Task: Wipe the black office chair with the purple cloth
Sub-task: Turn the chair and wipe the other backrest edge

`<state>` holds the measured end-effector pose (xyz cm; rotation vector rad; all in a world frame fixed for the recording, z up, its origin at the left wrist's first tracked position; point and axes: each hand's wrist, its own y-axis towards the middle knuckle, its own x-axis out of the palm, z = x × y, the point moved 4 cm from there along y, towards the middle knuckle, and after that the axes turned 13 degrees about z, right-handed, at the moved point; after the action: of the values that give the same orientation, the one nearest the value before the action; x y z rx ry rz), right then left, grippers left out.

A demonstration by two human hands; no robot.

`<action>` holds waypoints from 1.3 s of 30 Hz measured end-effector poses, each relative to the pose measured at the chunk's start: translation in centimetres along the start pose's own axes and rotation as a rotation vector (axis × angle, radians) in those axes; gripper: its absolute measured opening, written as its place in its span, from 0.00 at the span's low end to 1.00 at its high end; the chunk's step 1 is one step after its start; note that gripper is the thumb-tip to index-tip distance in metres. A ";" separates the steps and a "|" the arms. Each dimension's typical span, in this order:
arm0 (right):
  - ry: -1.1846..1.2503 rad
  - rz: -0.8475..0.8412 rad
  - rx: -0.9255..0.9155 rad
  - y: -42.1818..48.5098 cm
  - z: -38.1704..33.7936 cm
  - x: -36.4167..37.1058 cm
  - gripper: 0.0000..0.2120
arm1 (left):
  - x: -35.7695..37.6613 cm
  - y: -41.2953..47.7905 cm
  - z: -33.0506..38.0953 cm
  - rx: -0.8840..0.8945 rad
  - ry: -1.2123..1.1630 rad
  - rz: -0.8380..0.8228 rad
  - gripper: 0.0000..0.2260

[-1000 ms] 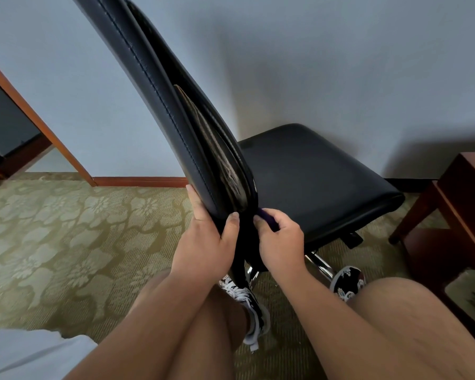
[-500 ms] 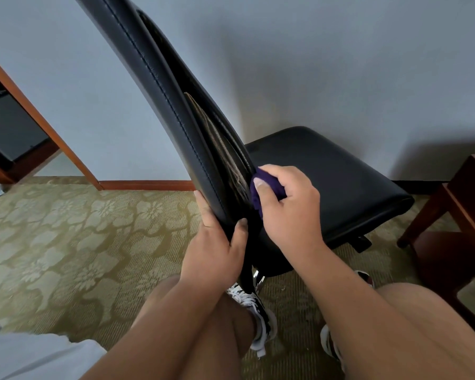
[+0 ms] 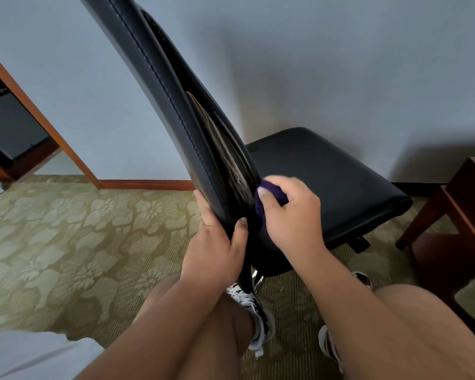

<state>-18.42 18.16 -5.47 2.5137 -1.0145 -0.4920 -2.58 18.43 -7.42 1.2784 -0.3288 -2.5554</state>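
Gripping the lower side edge of the backrest (image 3: 159, 78) of the black office chair (image 3: 261, 157), the left hand (image 3: 217, 248) has its thumb hooked round onto the inner face and its fingers laid along the outer, stitched face; the backrest leans up and to the left, out of the top of the view, and is seen almost edge-on. Just to the right, the right hand (image 3: 294, 218) is curled round the bunched purple cloth (image 3: 269, 193), thumb and fingers pinching it, and holds it against the front of the backrest low down, near where that meets the seat (image 3: 335, 176); only a small part of the cloth shows between the thumb and the knuckles, and the topmost finger is blurred, so how much cloth touches the leather is hard to tell. A chrome column (image 3: 257, 278) shows beneath the seat, between the two forearms. Bare knees fill the foreground; a black-and-white sneaker (image 3: 258, 314) stands on the olive floral carpet (image 3: 66, 229) below the left hand, and part of another shoe (image 3: 328, 344) peeks out beside the right leg. A dark wooden side table (image 3: 464, 193) stands at the right edge, near the seat's corner; a grey wall (image 3: 340, 64) with a wooden baseboard (image 3: 148, 185) runs behind the chair; a slanting wooden frame (image 3: 39, 116) stands at the left; pale fabric (image 3: 25, 355) lies at the lower left corner.
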 end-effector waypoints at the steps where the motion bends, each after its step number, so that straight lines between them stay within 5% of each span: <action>1: 0.008 0.016 -0.066 0.5 -1.3 -0.1 0.07 | 0.0 0.0 0.0 0.001 0.002 0.002 0.37; 9: 0.001 0.070 -0.149 0.8 -1.9 0.3 0.09 | 0.0 -0.1 -0.1 0.012 -0.016 -0.008 0.37; 15: -0.078 -0.051 0.095 -1.7 3.5 0.5 0.07 | 0.0 0.0 0.0 -0.020 -0.041 0.009 0.38; 22: 0.112 0.018 0.296 -2.1 2.9 0.0 0.10 | -0.3 0.2 -0.2 -0.026 -0.102 -0.019 0.37; 30: 0.143 0.110 -0.038 -3.5 0.5 0.8 0.08 | -0.8 0.1 -0.2 0.047 -0.214 -0.042 0.39; 39: 0.096 -0.008 0.329 -6.8 4.9 2.4 0.05 | -0.8 0.1 -0.3 0.066 -0.221 -0.046 0.37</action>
<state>-15.06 19.90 -13.37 2.7970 -1.1260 -0.2171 -1.91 18.61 -6.97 1.0365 -0.4365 -2.7518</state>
